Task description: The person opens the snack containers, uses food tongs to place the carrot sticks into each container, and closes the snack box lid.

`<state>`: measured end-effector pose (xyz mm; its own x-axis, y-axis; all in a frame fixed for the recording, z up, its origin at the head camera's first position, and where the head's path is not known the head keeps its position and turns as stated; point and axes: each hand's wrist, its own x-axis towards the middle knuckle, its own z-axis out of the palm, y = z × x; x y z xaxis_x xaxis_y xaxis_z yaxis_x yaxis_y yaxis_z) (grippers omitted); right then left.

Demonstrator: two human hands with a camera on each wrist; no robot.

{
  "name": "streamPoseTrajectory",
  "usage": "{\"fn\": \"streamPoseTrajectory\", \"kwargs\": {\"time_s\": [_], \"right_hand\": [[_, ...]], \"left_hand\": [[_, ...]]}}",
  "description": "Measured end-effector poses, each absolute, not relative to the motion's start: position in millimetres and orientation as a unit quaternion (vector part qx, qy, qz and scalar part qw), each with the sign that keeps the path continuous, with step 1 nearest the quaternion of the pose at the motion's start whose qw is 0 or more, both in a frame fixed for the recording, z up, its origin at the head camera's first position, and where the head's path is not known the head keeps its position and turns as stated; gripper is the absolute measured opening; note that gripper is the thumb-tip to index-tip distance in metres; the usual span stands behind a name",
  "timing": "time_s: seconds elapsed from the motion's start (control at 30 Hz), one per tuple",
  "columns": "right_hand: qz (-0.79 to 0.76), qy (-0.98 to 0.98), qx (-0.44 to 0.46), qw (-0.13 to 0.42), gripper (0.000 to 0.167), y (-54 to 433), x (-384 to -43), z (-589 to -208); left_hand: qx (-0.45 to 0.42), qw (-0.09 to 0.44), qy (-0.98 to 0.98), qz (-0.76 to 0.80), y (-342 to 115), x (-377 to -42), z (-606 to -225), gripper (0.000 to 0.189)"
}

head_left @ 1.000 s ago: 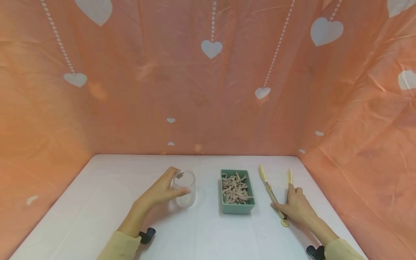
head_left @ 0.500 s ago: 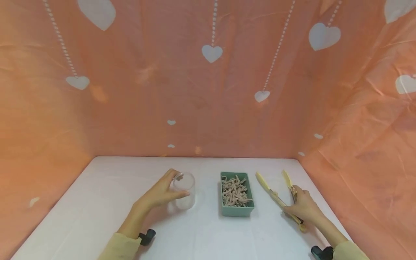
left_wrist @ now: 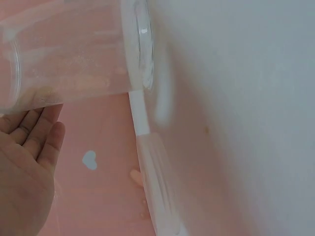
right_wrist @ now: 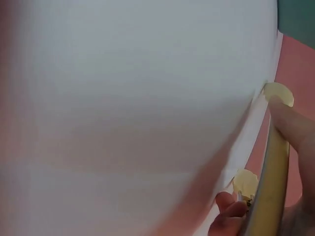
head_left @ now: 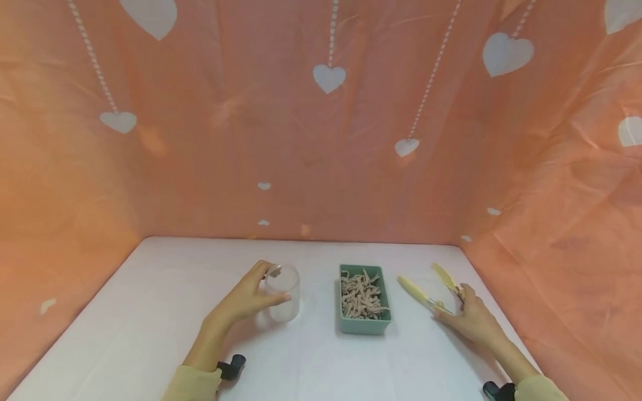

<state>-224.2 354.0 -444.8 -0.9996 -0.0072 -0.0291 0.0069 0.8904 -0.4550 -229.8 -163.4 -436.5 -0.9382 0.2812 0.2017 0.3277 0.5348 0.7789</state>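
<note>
My left hand (head_left: 243, 301) holds a clear, straight-sided cup (head_left: 287, 307) on the white table, thumb on the near side and fingers on the far side. In the left wrist view the transparent cup (left_wrist: 74, 54) shows nothing inside, and its lower edge is close to the table. On the right, my right hand (head_left: 473, 320) grips pale yellow tongs (head_left: 415, 291), whose two tips stand spread and point away from me. Thumb and fingers lie on opposite arms of the tongs (right_wrist: 271, 187) in the right wrist view. The palm hides their hinge end.
Between the hands stands a green rectangular box (head_left: 364, 327) holding a heap of pale, greyish-pink strips (head_left: 362, 296). An orange cloth (head_left: 311, 167) with white hearts encloses the table's back and sides.
My right hand has shifted a little to the right and turned the tongs; their hinge end, visible before, now lies behind the hand. The left hand and cup stay nearly still.
</note>
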Motion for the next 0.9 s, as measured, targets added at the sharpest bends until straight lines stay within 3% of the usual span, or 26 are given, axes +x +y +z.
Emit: {"fn": "streamPoseTrajectory", "kwargs": {"time_s": [0.07, 0.2, 0.43, 0.67, 0.9], "right_hand": [[-0.229, 0.973, 0.007, 0.008, 0.118, 354, -223, -445], [-0.224, 0.974, 0.018, 0.004, 0.102, 359, -220, -446], [-0.240, 0.970, -0.031, -0.033, 0.091, 365, -217, -443], [-0.251, 0.959, -0.086, -0.102, 0.058, 364, -219, -425], [-0.234, 0.961, -0.095, -0.111, 0.060, 351, -219, -403]], "left_hand": [[-0.178, 0.030, -0.875, -0.449, -163, -230, -435, 0.064], [-0.171, 0.026, -0.873, -0.456, -162, -229, -435, 0.062], [-0.160, 0.034, -0.873, -0.459, -161, -227, -437, 0.058], [-0.166, 0.040, -0.875, -0.453, -160, -229, -435, 0.062], [-0.162, 0.035, -0.875, -0.455, -162, -227, -439, 0.064]]}}
